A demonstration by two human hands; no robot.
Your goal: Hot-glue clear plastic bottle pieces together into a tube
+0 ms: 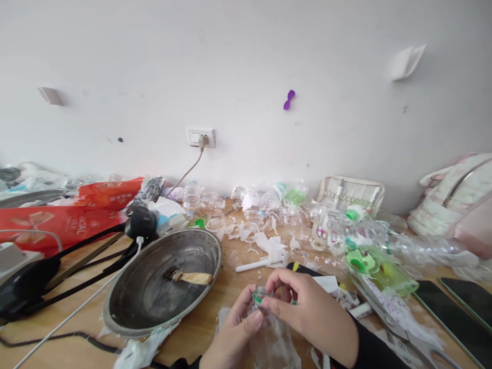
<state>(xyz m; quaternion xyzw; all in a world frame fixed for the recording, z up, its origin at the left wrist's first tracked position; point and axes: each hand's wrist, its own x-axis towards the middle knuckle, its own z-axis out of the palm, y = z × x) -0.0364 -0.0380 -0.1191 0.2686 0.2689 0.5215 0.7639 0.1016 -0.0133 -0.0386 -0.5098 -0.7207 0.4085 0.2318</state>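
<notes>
A clear plastic bottle (273,344) stands tilted between my hands at the table's front, its neck uppermost and uncapped. Around that neck sits a green ring (258,298). My left hand (237,328) is closed about the bottle just below the neck, thumb across the front. From the right, my right hand (309,305) pinches at the neck, its thumb against the green ring. The fingertips partly hide the ring's far side. The lower end of the bottle runs toward the frame's bottom edge.
A metal basin (126,302) holding a wooden-handled brush (194,278) is at left, beside black straps and cables. Large scissors (395,325) and phones (442,318) lie at right. Cut bottles (423,248), paper scraps (271,246) and a pen case (326,187) line the wall.
</notes>
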